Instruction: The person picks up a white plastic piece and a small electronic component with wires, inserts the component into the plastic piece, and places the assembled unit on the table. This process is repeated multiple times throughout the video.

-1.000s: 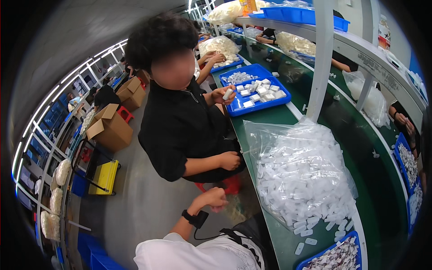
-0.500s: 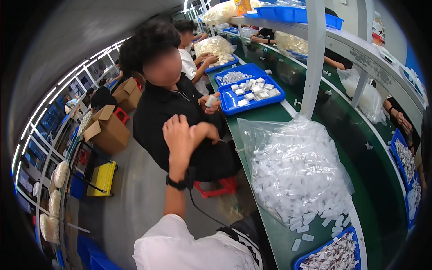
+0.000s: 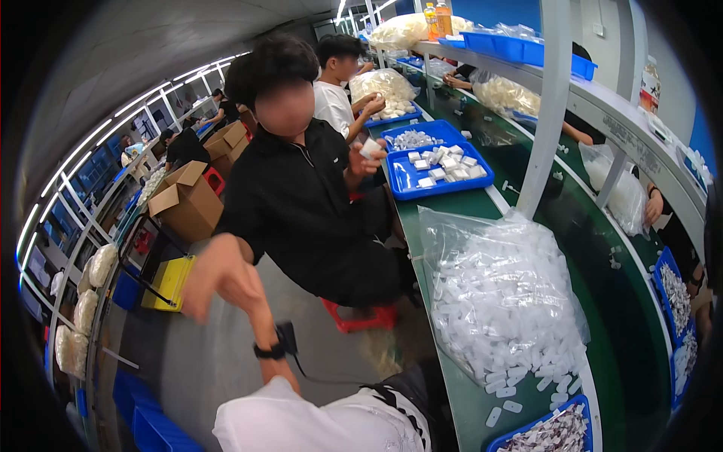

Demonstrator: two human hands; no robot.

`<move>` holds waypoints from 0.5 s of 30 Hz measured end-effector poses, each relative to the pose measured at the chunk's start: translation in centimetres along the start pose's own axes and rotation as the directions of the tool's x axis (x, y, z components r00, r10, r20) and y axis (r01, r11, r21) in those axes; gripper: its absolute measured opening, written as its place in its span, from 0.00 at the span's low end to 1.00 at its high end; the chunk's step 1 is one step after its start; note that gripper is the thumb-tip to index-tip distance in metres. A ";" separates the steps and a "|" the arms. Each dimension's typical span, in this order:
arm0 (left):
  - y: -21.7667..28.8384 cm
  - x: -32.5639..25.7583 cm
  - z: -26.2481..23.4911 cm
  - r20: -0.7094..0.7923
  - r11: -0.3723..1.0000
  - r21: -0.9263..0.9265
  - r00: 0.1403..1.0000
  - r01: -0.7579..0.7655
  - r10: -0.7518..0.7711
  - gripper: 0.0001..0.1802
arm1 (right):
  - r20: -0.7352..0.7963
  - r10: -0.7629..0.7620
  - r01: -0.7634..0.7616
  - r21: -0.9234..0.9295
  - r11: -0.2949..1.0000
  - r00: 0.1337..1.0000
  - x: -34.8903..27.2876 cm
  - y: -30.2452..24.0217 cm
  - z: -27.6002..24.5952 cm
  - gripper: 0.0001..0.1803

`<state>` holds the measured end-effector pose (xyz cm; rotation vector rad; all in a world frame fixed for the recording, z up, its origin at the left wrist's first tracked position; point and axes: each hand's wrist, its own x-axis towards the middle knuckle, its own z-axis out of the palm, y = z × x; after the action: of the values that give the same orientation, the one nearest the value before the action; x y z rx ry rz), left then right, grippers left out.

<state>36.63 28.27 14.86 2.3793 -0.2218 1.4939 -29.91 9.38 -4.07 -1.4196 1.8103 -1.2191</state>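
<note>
My left hand (image 3: pixel 220 277) reaches out at the end of a white sleeve, with a black band and a cabled black box at the wrist. Motion smears its fingers, and no held object shows. It hovers in front of a seated co-worker in black, close to that person's right forearm, which it partly hides. The co-worker's other hand (image 3: pixel 363 160) holds a small white block (image 3: pixel 370 148). To the right, on the green bench, lies a clear bag (image 3: pixel 501 294) full of white plastic pieces, some spilling out. My right hand is out of view.
Blue trays (image 3: pixel 440 190) of white blocks and small parts stand on the bench beyond the bag. Another blue tray (image 3: pixel 586 410) of small parts sits nearer. A metal post (image 3: pixel 544 113) rises beside the belt. Cardboard boxes (image 3: pixel 188 203) and a yellow cart (image 3: pixel 167 283) stand at left.
My left hand has swung left and slightly down, away from the co-worker's middle. The co-worker's right arm has also moved left, and the view has shifted slightly.
</note>
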 end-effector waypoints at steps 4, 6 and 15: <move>-6.4 -1.7 2.1 0.636 0.995 -0.022 0.767 -0.094 0.087 0.18 | 0.032 -0.031 0.031 0.003 1.000 0.999 0.3 -1.1 0.6 0.05; -9.2 -4.6 3.5 0.865 0.993 -0.072 0.489 -0.098 0.111 0.19 | 0.043 -0.063 0.063 -0.013 0.998 0.997 0.7 -1.8 0.5 0.05; 6.5 -42.9 0.8 0.562 0.941 -0.336 -0.790 0.050 0.243 0.24 | 0.050 -0.065 0.068 -0.053 0.996 0.997 0.9 -4.1 1.1 0.06</move>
<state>16.52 20.26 -22.75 2.3345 -1.1054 -1.9145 -27.37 8.01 -0.80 -1.5382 1.7889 -1.1656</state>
